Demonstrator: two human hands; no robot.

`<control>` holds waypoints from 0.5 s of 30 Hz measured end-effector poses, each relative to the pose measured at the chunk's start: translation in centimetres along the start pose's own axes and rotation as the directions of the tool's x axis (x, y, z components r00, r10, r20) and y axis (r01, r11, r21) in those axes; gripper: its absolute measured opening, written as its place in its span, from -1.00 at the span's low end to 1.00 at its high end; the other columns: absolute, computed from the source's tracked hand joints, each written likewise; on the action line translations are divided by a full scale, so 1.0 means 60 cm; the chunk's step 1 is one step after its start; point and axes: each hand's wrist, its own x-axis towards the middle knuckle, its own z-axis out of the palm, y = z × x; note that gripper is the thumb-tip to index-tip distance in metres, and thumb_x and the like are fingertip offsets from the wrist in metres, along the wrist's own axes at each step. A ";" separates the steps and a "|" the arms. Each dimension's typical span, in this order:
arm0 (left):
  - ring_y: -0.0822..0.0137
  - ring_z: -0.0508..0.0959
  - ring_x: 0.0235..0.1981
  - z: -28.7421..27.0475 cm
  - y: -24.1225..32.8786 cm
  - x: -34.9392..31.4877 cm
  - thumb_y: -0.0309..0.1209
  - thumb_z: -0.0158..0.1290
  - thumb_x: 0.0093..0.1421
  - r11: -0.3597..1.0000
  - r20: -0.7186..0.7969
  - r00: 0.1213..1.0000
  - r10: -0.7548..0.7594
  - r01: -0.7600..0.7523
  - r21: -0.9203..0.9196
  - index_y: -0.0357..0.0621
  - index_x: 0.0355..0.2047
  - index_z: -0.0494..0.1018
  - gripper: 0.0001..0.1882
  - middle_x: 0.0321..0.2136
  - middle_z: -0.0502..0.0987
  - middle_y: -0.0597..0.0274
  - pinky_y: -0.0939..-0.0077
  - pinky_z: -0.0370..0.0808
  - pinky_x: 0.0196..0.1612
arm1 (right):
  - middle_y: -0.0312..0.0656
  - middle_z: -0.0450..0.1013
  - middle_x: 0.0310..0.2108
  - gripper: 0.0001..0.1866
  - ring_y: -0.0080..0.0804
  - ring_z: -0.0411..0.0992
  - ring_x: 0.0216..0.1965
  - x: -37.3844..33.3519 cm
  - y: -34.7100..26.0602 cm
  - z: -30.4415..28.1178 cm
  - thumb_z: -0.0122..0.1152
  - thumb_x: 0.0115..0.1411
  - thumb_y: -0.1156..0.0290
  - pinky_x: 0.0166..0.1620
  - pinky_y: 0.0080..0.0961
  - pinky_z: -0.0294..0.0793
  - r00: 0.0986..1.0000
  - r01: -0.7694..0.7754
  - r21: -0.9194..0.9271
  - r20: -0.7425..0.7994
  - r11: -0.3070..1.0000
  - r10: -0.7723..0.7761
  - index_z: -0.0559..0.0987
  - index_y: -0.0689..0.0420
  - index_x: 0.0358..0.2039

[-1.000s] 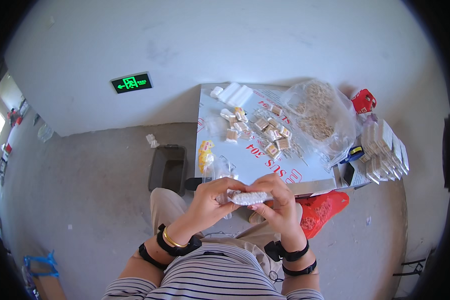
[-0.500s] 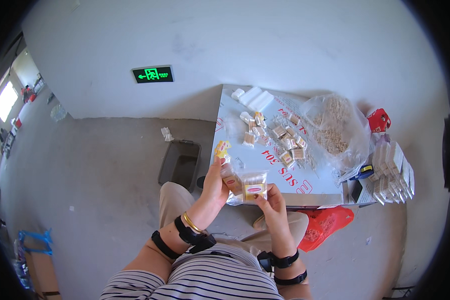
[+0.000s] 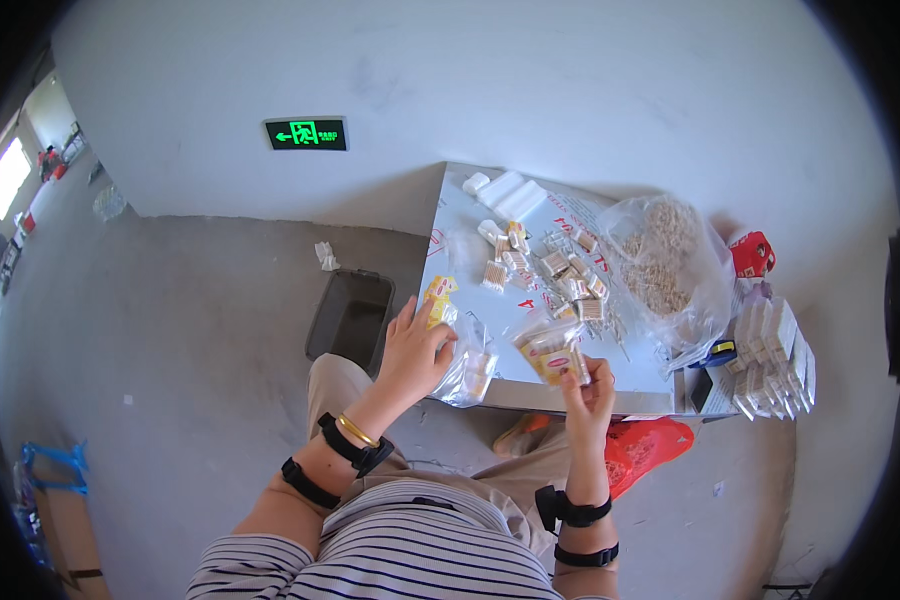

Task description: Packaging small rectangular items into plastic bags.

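My right hand pinches a small clear bag by its lower right corner, above the table's front edge. Inside show thin wooden sticks, apparently cotton swabs, and yellow cards with a red oval. At the table's left edge my left hand holds nothing, its fingers apart. Its fingertips are by a small pile of yellow cards; whether they touch is unclear. Right beside that hand lies a crumpled clear plastic bag with another pack in it.
Several small stick packs lie mid-table. Behind them are white rolls; to their right, a big clear bag of loose sticks. Stacked packs stand at the right edge. A grey bin and a red bag are on the floor.
My hands have moved apart. The right has carried the small bag to the right and tilted it. The left has let go of the clear plastic, now on the table, and moved left.
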 end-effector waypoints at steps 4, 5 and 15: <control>-0.03 0.39 0.09 0.091 -0.068 -0.020 -0.38 0.06 0.12 0.957 0.414 0.867 -0.278 0.289 0.037 -0.04 -0.21 0.55 -0.78 0.05 0.42 -0.02 0.15 0.35 0.06 | -0.21 0.45 -0.22 -0.85 -0.59 0.35 -0.23 -0.007 -0.012 0.027 0.14 0.20 0.58 -0.11 -0.62 0.35 0.997 -0.014 -0.065 0.075 0.998 0.019 0.38 0.27 -0.25; -0.01 0.43 0.05 0.128 -0.104 -0.028 -0.41 0.06 0.11 0.880 0.527 0.805 -0.273 0.430 -0.201 -0.05 -0.18 0.55 -0.75 0.04 0.42 -0.01 0.19 0.38 0.04 | -0.21 0.45 -0.23 -0.86 -0.60 0.35 -0.23 -0.004 -0.010 0.031 0.14 0.21 0.57 -0.10 -0.62 0.35 0.995 -0.021 -0.049 0.098 0.999 0.026 0.39 0.26 -0.25; -0.02 0.45 -0.02 0.077 0.017 -0.006 -0.57 -0.02 0.04 0.831 0.390 0.920 -0.022 0.234 -0.505 -0.21 0.13 0.25 -0.43 0.10 0.30 0.01 0.24 0.44 0.01 | -0.31 0.47 -0.33 -0.83 -0.66 0.39 -0.30 -0.005 0.011 0.055 0.20 0.22 0.42 -0.22 -0.63 0.38 0.953 -0.301 0.240 0.117 0.923 0.280 0.46 0.21 -0.24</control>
